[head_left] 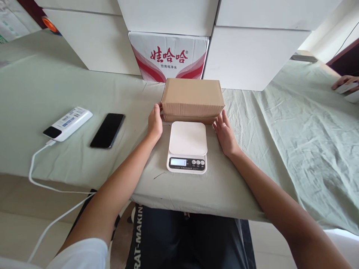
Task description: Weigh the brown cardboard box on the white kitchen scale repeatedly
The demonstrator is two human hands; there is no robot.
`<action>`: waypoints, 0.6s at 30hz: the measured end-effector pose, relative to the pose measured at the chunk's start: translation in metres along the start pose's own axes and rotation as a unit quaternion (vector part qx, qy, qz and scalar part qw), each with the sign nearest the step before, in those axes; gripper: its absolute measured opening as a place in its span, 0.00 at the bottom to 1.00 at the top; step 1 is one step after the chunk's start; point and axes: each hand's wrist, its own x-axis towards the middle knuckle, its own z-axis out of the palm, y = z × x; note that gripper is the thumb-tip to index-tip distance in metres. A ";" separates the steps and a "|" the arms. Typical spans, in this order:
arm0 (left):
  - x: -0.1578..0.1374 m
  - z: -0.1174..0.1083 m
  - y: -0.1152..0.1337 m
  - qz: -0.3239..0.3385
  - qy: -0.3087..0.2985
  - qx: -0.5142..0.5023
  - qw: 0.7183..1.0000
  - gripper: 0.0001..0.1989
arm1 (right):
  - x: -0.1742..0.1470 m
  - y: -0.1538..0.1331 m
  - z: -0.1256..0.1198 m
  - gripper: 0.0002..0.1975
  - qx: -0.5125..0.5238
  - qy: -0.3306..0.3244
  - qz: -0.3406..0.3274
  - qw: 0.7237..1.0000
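A brown cardboard box sits behind the kitchen scale, with a horizontal seam or gap low on its front. My left hand grips its left side, thumb up and the other fingers partly hidden by the box. At the lower right corner, my right hand presses its fingers to the box, so the two hands hold it between them. The white digital kitchen scale lies between my forearms. Its platform is bare and its display is lit, the reading too small to make out surely.
To the left are a black smartphone and a white power bank with a white cable running off the table edge. White boxes and a red-and-white carton stand behind. Another person's hand shows at far right, holding something white.
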 end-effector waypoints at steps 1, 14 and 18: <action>-0.001 0.000 0.001 0.002 0.002 0.000 1.000 0.44 | 0.000 0.002 -0.001 0.46 0.001 0.007 0.000 1.000; -0.004 0.002 0.001 -0.025 0.001 -0.005 1.000 0.43 | 0.001 0.001 -0.001 0.41 0.009 -0.002 0.000 1.000; -0.004 0.002 0.002 -0.026 -0.003 -0.006 1.000 0.44 | 0.000 -0.001 0.001 0.38 0.020 -0.003 -0.008 1.000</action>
